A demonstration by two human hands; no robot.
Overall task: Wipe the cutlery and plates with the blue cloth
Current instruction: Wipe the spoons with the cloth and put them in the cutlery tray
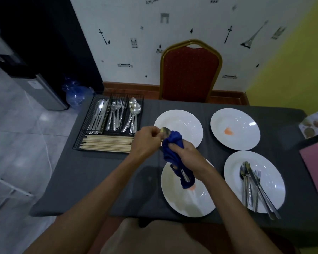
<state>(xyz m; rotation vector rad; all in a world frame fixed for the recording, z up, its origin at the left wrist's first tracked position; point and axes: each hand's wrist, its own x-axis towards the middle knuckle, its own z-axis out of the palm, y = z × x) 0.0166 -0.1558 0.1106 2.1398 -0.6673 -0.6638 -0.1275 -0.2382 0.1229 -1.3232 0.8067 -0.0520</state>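
My left hand (146,142) pinches the bowl end of a metal spoon (166,132) above the table. My right hand (186,154) grips the blue cloth (173,153), which is wrapped around the spoon's handle; the handle tip (185,176) pokes out below. Beneath them lies a white plate (174,198) with an orange smear. Another white plate (187,123) sits behind it. At the far right, a plate (235,129) carries an orange stain. The near right plate (272,180) holds several pieces of cutlery (253,187).
A black wire caddy (84,123) at the left holds knives, forks, spoons and wooden chopsticks (106,143). A red chair (190,72) stands behind the grey-clothed table (99,171). A pink box (316,165) and a menu card (315,123) sit at the right edge.
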